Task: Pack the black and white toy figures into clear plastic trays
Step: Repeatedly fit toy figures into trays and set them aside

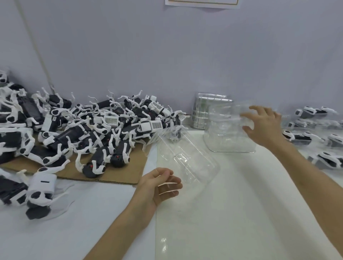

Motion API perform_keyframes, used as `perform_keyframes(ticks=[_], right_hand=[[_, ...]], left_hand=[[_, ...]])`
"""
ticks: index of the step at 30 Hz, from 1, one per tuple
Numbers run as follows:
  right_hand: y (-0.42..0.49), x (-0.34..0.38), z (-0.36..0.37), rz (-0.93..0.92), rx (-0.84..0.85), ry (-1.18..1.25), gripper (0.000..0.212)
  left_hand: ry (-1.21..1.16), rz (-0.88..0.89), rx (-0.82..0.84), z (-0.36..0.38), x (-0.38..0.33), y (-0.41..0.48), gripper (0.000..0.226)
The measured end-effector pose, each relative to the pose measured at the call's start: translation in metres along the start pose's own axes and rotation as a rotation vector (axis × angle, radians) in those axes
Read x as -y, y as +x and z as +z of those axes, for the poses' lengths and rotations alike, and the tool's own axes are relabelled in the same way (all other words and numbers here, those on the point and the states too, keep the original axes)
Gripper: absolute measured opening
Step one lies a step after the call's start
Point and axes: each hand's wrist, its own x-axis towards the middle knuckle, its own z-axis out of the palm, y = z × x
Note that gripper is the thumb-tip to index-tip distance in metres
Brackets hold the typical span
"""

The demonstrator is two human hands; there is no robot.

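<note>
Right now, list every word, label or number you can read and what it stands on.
No text can be read.
Paper sheet on the wall: only its edge shows, no words.
White labels on the toy figures: patterned, too blurred to read.
Clear tray: no print seen.

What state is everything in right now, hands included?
clear tray: empty, tilted
left hand: holds the clear tray
tray stack: nested, empty
right hand: fingers spread at the tray stack, grip unclear
toy figures: loose pile, unpacked
packed figures: in trays, at right
</note>
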Motion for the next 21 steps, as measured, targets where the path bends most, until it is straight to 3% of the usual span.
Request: perform_keyframes(ticks=[3, 6, 7, 9, 11, 13, 15, 18, 21], right_hand=[[0.0, 0.004, 0.009, 0.122, 0.154, -0.065, 0.06], [-0.021, 0.038, 0.006, 0.174, -0.096, 0.494, 0.043], [-0.033, 0.052, 0.003, 0.163, -0.088, 0.723, 0.033], [-0.06, 0.08, -0.003, 0.092, 0.184, 1.013, 0.029], [-0.086, 0.101, -0.002, 0.064, 0.498, 1.099, 0.034], [-0.098, 0.112, 0.005, 0.052, 0.611, 1.1, 0.029], [-0.1, 0.113, 0.007, 0.072, 0.519, 1.155, 0.027], [-0.093, 0.097, -0.004, 0.14, 0.303, 1.266, 0.029], [-0.09, 0.072, -0.012, 0.149, 0.271, 1.341, 0.034]], left_hand=[[-0.008, -0.019, -0.001, 0.0, -0.002, -0.001, 0.015], [-0.006, -0.014, -0.003, -0.001, -0.003, -0.002, 0.013], [0.007, -0.01, -0.01, -0.001, -0.003, -0.002, 0.009], [0.058, -0.003, -0.042, 0.001, -0.003, -0.003, 0.01], [0.144, -0.002, -0.066, 0.002, -0.003, -0.005, 0.013], [0.255, 0.014, -0.074, 0.004, -0.004, -0.007, 0.013], [0.338, 0.06, -0.097, 0.005, -0.004, -0.007, 0.012], [0.436, 0.269, -0.238, 0.005, -0.006, -0.005, 0.011], [0.494, 0.476, -0.418, 0.0, -0.013, -0.003, 0.017]])
